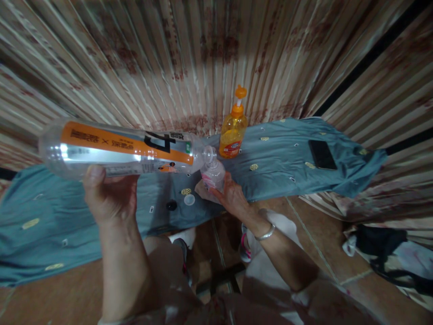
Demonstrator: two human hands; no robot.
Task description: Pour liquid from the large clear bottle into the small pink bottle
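Note:
My left hand [110, 194] grips a large clear drink bottle [125, 146] with an orange and silver label, tipped on its side with its neck to the right. That neck meets the mouth of a small clear bottle [214, 174] with pink print. Around the small bottle my right hand [233, 196] is closed, keeping it nearly upright over a pale cloth or paper [203, 192]. Whether liquid passes between the two mouths I cannot tell. A black cap [171, 205] and a translucent round lid [190, 200] lie just left of the small bottle.
An orange pump bottle [233, 133] stands behind the small bottle on the teal cloth [270, 176] covering the narrow table. A black phone [322, 155] lies at the right. Pleated curtain [203, 58] hangs behind. Dark and pale fabric [389, 253] sits on the tiled floor at right.

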